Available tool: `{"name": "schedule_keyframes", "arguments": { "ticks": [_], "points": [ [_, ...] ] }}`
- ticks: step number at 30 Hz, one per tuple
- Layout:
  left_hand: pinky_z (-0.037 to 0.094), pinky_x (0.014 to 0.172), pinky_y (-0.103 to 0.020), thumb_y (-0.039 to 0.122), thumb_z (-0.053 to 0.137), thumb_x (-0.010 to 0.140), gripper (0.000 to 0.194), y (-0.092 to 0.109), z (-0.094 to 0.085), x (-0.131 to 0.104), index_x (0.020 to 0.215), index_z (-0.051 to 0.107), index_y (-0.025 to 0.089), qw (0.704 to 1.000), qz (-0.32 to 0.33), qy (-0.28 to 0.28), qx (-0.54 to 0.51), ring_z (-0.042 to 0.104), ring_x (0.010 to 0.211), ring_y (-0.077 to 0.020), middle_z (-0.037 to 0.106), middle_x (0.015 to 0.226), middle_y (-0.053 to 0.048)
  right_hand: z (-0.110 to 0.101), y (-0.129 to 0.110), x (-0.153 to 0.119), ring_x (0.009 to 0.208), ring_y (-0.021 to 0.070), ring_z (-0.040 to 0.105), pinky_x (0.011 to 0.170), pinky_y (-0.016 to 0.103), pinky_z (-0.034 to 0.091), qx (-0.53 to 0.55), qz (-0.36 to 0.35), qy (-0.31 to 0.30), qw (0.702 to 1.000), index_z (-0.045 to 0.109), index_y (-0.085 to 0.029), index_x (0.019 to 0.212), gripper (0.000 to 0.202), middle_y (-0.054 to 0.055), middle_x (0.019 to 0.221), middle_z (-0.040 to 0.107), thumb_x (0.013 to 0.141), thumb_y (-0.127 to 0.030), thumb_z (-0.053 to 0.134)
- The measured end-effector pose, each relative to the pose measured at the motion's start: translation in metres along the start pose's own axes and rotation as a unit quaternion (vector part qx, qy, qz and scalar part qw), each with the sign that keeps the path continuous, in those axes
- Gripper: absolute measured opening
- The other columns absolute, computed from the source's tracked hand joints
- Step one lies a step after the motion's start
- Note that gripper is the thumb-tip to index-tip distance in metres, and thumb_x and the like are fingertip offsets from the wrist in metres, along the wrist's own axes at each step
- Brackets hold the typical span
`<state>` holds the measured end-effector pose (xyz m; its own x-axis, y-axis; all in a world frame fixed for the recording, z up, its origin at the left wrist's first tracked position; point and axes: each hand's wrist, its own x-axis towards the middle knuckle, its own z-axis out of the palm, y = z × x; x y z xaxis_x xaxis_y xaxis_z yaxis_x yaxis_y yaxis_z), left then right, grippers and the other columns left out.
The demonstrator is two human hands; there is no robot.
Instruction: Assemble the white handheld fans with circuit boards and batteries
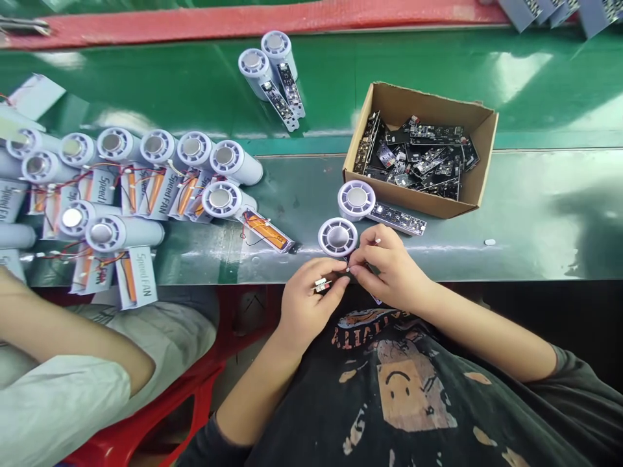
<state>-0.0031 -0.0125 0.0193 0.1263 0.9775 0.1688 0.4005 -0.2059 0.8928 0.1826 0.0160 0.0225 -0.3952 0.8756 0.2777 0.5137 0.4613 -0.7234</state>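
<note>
Hands [311, 298] pinch barely visible white piece [348, 268].

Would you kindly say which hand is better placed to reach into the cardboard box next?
Probably the right hand: it lies nearer the cardboard box; the left hand is farther off, holding small white parts.

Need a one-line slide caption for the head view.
Two hands pinch small parts beside two round fans, near a box of circuit boards.
</note>
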Motion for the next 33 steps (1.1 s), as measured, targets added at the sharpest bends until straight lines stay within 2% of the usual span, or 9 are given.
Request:
{"name": "schedule_keyframes", "arguments": {
  "ticks": [2, 4, 9, 11, 16, 21, 26, 29, 33],
  "points": [
    [0.055, 0.078, -0.025, 0.017, 0.067, 0.085, 0.009, 0.001, 0.000, 0.003, 0.091, 0.072, 0.022, 0.998, 0.044, 0.002, 0.035, 0.069, 0.083, -0.0140, 0.075, 0.092, -0.001, 0.001, -0.001, 0.000, 0.092, 0.0208, 0.052, 0.085, 0.041, 0.044, -0.004, 0.012, -0.011, 1.000, 0.066, -0.021, 0.083, 0.010, 0.006, 0.097, 0.054, 0.089, -0.019, 0.058],
    [0.054, 0.079, -0.026, 0.018, 0.066, 0.086, 0.006, 0.002, 0.001, 0.006, 0.085, 0.071, 0.022, 0.998, 0.045, -0.001, 0.048, 0.069, 0.081, -0.0141, 0.075, 0.085, 0.000, 0.001, 0.000, 0.000, 0.093, 0.0210, 0.052, 0.086, 0.041, 0.043, -0.001, 0.019, -0.018, 1.000, 0.066, -0.021, 0.083, 0.010, 0.006, 0.098, 0.055, 0.089, -0.020, 0.058],
    [0.049, 0.054, -0.022, 0.029, 0.066, 0.086, 0.014, 0.002, 0.004, 0.009, 0.076, 0.066, 0.018, 0.992, -0.112, -0.010, -0.058, 0.059, 0.049, -0.0105, 0.064, 0.056, 0.003, 0.005, 0.003, -0.005, 0.096, 0.0207, 0.054, 0.085, 0.039, 0.041, -0.010, 0.002, 0.025, 1.000, 0.072, -0.024, 0.101, 0.015, 0.005, 0.103, 0.059, 0.088, -0.022, 0.064],
    [0.047, 0.049, -0.021, 0.034, 0.067, 0.085, 0.019, 0.001, 0.006, 0.009, 0.075, 0.065, 0.018, 0.982, -0.150, -0.015, -0.110, 0.057, 0.045, -0.0103, 0.061, 0.052, 0.004, 0.007, 0.003, -0.007, 0.092, 0.0191, 0.054, 0.083, 0.037, 0.038, -0.035, -0.018, 0.055, 0.998, 0.074, -0.028, 0.100, 0.015, 0.004, 0.099, 0.061, 0.091, -0.023, 0.064],
    [0.049, 0.051, -0.023, 0.043, 0.070, 0.084, 0.028, -0.004, 0.010, 0.007, 0.074, 0.065, 0.017, 0.970, -0.176, -0.023, -0.164, 0.059, 0.047, -0.0114, 0.061, 0.052, 0.003, 0.010, 0.004, -0.008, 0.085, 0.0173, 0.052, 0.080, 0.035, 0.034, -0.076, -0.033, 0.083, 0.993, 0.076, -0.027, 0.092, 0.013, 0.002, 0.089, 0.062, 0.092, -0.027, 0.063],
    [0.048, 0.051, -0.021, 0.041, 0.069, 0.085, 0.026, -0.002, 0.009, 0.006, 0.075, 0.060, 0.018, 0.973, -0.169, -0.021, -0.154, 0.058, 0.048, -0.0100, 0.058, 0.054, 0.004, 0.012, 0.004, -0.006, 0.086, 0.0173, 0.054, 0.081, 0.035, 0.035, -0.037, -0.009, 0.079, 0.996, 0.074, -0.025, 0.088, 0.011, 0.002, 0.090, 0.060, 0.090, -0.024, 0.063],
    [0.057, 0.062, -0.026, 0.037, 0.063, 0.088, 0.019, 0.006, -0.003, -0.005, 0.096, 0.053, 0.022, 0.961, -0.177, -0.055, -0.207, 0.064, 0.062, -0.0109, 0.066, 0.087, 0.001, 0.010, 0.000, -0.003, 0.085, 0.0171, 0.054, 0.081, 0.035, 0.035, -0.008, 0.010, 0.085, 0.996, 0.070, -0.023, 0.077, 0.012, 0.002, 0.087, 0.057, 0.085, -0.019, 0.062],
    [0.058, 0.065, -0.027, 0.032, 0.048, 0.097, 0.016, 0.015, -0.009, -0.013, 0.106, 0.056, 0.021, 0.964, -0.202, -0.088, -0.150, 0.067, 0.065, -0.0119, 0.070, 0.092, -0.003, 0.008, -0.005, -0.002, 0.084, 0.0177, 0.051, 0.080, 0.036, 0.033, -0.042, -0.001, 0.068, 0.997, 0.068, -0.022, 0.073, 0.012, 0.002, 0.086, 0.058, 0.083, -0.019, 0.062],
    [0.059, 0.064, -0.025, 0.028, 0.050, 0.097, 0.026, 0.025, -0.012, -0.016, 0.118, 0.060, 0.018, 0.979, -0.184, -0.085, 0.015, 0.069, 0.061, -0.0126, 0.075, 0.095, -0.005, 0.007, -0.009, -0.001, 0.083, 0.0184, 0.048, 0.081, 0.037, 0.031, -0.088, -0.007, 0.040, 0.995, 0.066, -0.022, 0.071, 0.012, 0.002, 0.087, 0.061, 0.083, -0.021, 0.062]
  ]
}}
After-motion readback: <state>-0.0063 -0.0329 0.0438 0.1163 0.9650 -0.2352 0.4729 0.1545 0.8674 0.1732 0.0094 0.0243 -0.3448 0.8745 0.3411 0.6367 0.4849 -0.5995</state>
